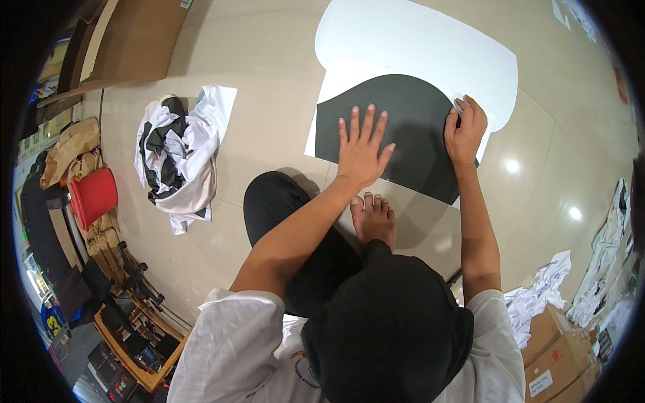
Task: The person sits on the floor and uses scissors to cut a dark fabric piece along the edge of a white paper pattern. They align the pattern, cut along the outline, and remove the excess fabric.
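Note:
A large white panel [416, 40], apparently cut fabric, lies spread on the floor in front of me. Its near part is a dark grey area [416, 148] with a curved far edge; I cannot tell whether it is printed on or a separate piece. My left hand [363, 148] rests flat on the dark grey area, fingers spread. At that area's right edge is my right hand [465, 131], its fingers curled and the thumb close to the index finger, pinching the panel's edge. My bare foot [373, 218] is just short of the near edge.
A heap of white and black cloth [178, 151] lies on the left. Behind it stands a cardboard box [134, 47]. A red object [93, 198] and a wooden-framed chair [144, 349] are farther left. White scraps [537, 295] and cardboard cartons [557, 356] sit at the lower right.

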`<state>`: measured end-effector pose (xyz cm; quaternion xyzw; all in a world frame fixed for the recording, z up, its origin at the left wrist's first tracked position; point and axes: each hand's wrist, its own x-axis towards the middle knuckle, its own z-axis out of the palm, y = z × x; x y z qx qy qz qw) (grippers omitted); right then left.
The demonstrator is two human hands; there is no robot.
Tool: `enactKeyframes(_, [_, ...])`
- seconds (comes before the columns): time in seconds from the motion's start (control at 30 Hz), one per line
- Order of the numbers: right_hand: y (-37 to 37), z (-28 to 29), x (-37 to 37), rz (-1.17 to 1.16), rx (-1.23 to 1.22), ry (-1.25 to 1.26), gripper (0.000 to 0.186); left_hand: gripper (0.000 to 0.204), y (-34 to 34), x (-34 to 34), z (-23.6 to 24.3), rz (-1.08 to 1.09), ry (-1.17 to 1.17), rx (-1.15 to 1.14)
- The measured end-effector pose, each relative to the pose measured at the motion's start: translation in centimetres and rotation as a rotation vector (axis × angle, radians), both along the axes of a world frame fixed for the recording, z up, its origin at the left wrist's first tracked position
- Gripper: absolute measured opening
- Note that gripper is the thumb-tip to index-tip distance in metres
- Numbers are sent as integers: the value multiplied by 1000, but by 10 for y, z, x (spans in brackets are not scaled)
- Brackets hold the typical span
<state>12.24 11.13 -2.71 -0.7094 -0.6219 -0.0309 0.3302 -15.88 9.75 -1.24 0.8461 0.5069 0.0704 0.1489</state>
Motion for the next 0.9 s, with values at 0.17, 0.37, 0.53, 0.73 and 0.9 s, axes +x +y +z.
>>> enactKeyframes(0.17, [0, -2, 0, -2, 13, 10, 30, 75, 14, -21, 2, 143, 59, 27])
enactKeyframes(0.37, [0, -1, -1, -13, 21, 19, 29, 73, 36, -41, -4, 193, 15, 65])
enactKeyframes(0.53, [2, -6, 3, 0, 101, 55, 26, 75, 43, -46, -5, 266, 35, 55])
enactKeyframes(0.73, [-17, 9, 11, -155, 193, 313, 18, 73, 40, -49, -15, 265, 115, 93])
enactKeyframes(0.9, [-109, 21, 43, -361, 199, 362, 18, 74, 35, -48, -14, 268, 114, 67])
